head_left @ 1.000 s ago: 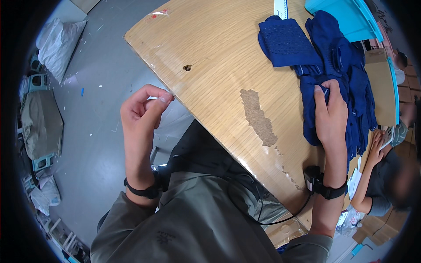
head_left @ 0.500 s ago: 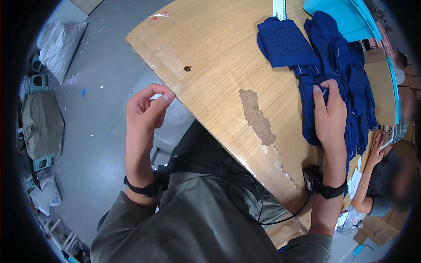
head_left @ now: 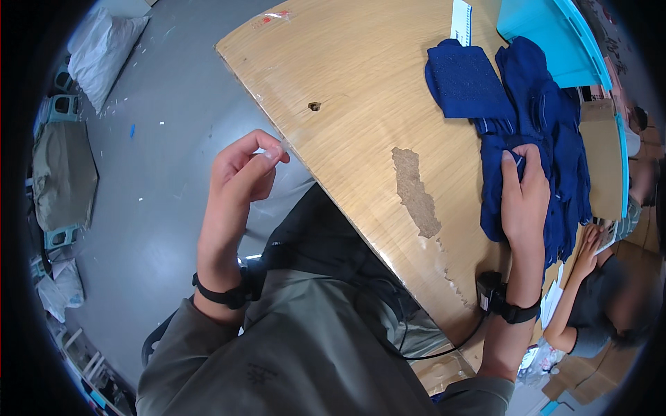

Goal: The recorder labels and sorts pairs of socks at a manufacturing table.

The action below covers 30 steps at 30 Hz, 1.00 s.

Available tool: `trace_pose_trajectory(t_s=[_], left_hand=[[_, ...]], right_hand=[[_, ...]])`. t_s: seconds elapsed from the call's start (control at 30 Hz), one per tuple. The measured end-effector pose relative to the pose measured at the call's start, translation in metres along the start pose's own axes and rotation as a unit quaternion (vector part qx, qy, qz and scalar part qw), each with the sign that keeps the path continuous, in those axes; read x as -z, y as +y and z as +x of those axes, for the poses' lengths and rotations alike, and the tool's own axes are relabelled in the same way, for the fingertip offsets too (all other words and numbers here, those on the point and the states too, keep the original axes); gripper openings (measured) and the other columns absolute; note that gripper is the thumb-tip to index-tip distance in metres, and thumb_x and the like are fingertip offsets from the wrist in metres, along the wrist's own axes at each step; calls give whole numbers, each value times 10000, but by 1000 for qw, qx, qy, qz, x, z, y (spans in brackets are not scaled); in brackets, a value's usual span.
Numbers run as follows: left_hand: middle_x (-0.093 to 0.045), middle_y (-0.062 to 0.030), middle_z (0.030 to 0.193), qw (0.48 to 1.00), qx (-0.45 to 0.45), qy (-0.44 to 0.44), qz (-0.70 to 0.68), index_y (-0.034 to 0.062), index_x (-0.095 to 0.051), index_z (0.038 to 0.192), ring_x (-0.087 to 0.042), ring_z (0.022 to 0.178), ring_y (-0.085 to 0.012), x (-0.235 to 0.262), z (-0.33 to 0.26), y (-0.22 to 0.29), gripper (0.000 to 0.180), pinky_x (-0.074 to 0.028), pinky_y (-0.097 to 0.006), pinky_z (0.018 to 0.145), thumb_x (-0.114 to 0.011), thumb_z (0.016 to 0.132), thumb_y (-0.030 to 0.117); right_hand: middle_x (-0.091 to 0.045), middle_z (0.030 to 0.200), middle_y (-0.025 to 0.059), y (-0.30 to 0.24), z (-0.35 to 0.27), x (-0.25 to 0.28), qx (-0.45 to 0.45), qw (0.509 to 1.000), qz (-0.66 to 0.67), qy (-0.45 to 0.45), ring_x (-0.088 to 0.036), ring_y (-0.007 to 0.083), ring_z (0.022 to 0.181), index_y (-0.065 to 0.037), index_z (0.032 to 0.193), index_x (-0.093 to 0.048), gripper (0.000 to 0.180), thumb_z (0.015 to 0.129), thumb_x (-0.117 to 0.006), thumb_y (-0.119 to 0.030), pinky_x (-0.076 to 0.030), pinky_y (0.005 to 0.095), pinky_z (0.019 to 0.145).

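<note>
My left hand (head_left: 244, 170) hangs at the table's left edge, thumb and forefinger pinched together and the other fingers curled in. Whatever it may hold is too small to make out. On the right, my right hand (head_left: 526, 204) rests on a heap of navy blue knitted pieces (head_left: 531, 90), thumb and forefinger pinching a fold of one piece. Thin pale lines show along some edges. Beyond that hand, toward the upper left, lies a flat folded navy piece (head_left: 470, 82) with a dotted surface. Their exact kind I cannot tell.
The wooden table (head_left: 361, 83) has a worn bare patch and a small hole. A white printed strip (head_left: 460, 22) lies beyond the heap. At the far right are a turquoise bin (head_left: 544, 41) and a cardboard panel (head_left: 602, 159). A co-worker's arm (head_left: 572, 291) is nearby.
The view has shifted slightly, so the table and heap sit a little further right and lower. My right hand keeps its pinch on the fabric; my left stays pinched by the edge.
</note>
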<state>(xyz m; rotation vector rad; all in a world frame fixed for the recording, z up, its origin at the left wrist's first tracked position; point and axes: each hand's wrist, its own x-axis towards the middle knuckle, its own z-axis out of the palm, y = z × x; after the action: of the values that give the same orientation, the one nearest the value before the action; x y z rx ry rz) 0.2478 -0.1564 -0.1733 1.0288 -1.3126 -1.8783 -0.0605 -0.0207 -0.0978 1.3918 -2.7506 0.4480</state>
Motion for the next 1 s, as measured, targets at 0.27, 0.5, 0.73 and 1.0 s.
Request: trace_pose_trajectory(t_s=[0.27,0.5,0.73,1.0], left_hand=[[-374,104,552,999,9,-19,-30,30,-601,811,-239,496,6,1,-1,5,157,-156,-214,466,-602,900,159],[-412,123,524,999,4,11,-41,42,-616,806,-244,458,26,-7,-1,1,95,-133,-213,452,-691,841,90],[-490,95,579,998,-24,39,-48,-2,-638,857,-320,503,32,-14,-2,-2,115,-182,-194,463,-683,861,104],[-519,76,638,993,-71,89,41,-26,-659,833,-363,554,20,-23,-7,1,151,-238,-185,481,-676,877,117]], right_hand=[[-606,775,266,-1,-1,0,5,1000,-1,0,-606,449,789,-31,987,-532,273,938,-503,-298,-444,472,713],[-605,770,259,0,0,-2,15,1000,-7,2,-609,434,770,-24,993,-531,283,938,-497,-300,-445,461,707],[-604,771,262,-1,-1,-2,10,1000,-10,6,-608,436,770,-21,1001,-532,290,942,-495,-303,-442,468,701],[-602,757,265,-4,-1,-2,-3,1000,-17,7,-610,437,775,-20,1008,-530,303,946,-486,-314,-441,469,706]])
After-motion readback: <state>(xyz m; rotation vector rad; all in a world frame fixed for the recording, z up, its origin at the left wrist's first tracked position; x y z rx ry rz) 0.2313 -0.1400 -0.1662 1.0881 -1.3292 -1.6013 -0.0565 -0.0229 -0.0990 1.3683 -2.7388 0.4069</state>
